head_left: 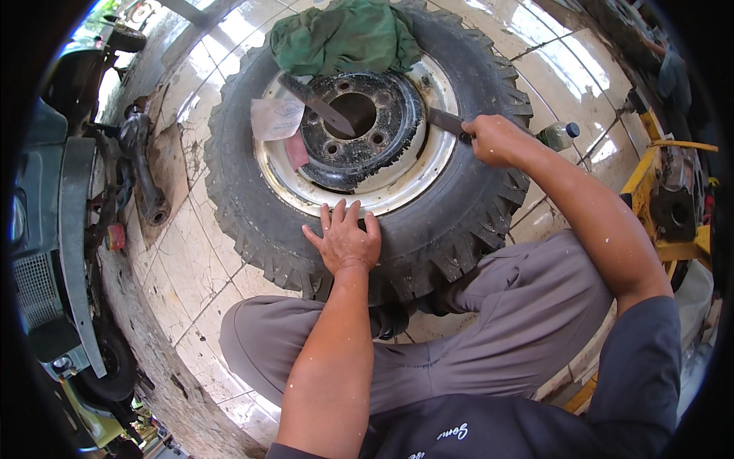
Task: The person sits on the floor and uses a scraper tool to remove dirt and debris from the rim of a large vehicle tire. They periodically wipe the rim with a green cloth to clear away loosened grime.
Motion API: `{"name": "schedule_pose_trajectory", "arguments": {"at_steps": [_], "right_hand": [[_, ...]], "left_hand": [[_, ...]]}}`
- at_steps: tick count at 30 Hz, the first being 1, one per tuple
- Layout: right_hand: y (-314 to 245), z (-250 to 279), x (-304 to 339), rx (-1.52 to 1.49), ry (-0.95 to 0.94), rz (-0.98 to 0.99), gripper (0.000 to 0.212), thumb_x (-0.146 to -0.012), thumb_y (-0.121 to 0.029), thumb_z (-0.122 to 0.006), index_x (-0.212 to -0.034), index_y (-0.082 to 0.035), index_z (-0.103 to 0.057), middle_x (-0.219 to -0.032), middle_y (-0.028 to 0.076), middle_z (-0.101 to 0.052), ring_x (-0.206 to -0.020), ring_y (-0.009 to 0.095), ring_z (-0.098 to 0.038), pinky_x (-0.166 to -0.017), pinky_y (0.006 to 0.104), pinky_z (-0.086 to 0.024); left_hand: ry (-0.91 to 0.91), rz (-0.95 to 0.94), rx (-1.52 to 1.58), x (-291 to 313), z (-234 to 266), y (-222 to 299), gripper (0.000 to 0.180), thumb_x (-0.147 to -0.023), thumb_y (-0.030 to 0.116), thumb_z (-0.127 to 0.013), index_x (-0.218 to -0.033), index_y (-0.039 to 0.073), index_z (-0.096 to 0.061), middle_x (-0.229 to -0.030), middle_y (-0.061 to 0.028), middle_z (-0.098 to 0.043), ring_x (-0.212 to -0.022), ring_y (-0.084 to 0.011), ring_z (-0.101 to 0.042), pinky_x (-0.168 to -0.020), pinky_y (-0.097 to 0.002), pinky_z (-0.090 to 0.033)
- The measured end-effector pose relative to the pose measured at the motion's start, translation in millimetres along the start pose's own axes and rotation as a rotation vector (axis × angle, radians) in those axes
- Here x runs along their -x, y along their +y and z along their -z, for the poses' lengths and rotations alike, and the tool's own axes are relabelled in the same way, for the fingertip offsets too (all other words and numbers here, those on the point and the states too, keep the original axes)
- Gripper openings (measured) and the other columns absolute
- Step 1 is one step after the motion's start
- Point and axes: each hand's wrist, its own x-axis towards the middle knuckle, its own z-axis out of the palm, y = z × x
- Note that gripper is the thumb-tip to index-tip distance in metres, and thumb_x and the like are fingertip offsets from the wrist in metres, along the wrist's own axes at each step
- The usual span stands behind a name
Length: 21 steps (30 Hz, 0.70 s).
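Note:
A large knobbly tire (pixel 245 183) lies flat on a rim (pixel 405 195) of worn white and black paint. Fingers spread, my left hand (pixel 350 239) rests on the sidewall, its fingertips at the rim's near edge. My right hand (pixel 493 139) is closed round the handle of a flat-bladed scraper (pixel 445 120), whose blade reaches over the rim's right side. Across the hub disc (pixel 359 162) lies a flat, pointed metal blade (pixel 319 105). Next to it are a pale sheet of paper, possibly sandpaper, (pixel 277 119) and a pinkish scrap (pixel 297 151). A bunched green cloth (pixel 344 38) covers the tire's far side.
A bottle with a dark cap (pixel 560 136) lies right of the tire on the cracked tiles (pixel 183 306). A yellow metal frame (pixel 646 180) stands at the right. On the left are a rusty metal part (pixel 141 164) and a vehicle's front end (pixel 73 229).

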Motion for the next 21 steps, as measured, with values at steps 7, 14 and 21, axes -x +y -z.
{"name": "schedule_pose_trajectory", "arguments": {"at_steps": [7,14,21], "right_hand": [[-26.7,9.4,3.1,-0.174,-0.018,-0.098,0.053,-0.085,-0.006,-0.055,-0.138,0.000,-0.055,-0.114,0.031,-0.068,-0.108,0.043,-0.067,-0.095,0.0469,-0.052],[-40.2,5.9,-11.6,-0.297,-0.132,-0.205,0.073,-0.084,-0.017,-0.056,-0.154,-0.004,-0.039,-0.119,0.030,-0.066,-0.097,0.038,-0.070,-0.078,0.0440,-0.057],[-26.1,-0.7,-33.3,-0.142,0.056,-0.056,0.071,-0.081,-0.017,-0.052,-0.150,-0.003,-0.045,-0.130,0.029,-0.062,-0.121,0.041,-0.061,-0.107,0.0415,-0.045]], "left_hand": [[0.005,0.001,0.010,-0.2,0.5,-2.9,0.045,-0.095,0.041,-0.051,-0.132,0.021,-0.067,-0.150,-0.0029,-0.052,-0.149,-0.0278,-0.033,-0.121,-0.0661,-0.007],[0.025,-0.019,0.036,-0.2,-1.0,-5.1,0.044,-0.095,0.041,-0.052,-0.131,0.021,-0.067,-0.148,-0.0032,-0.054,-0.148,-0.0285,-0.034,-0.121,-0.0665,-0.007],[0.030,-0.020,0.056,-0.4,-2.6,-5.2,0.045,-0.095,0.043,-0.050,-0.131,0.022,-0.068,-0.148,-0.0027,-0.054,-0.149,-0.0280,-0.034,-0.121,-0.0648,-0.007]]}}
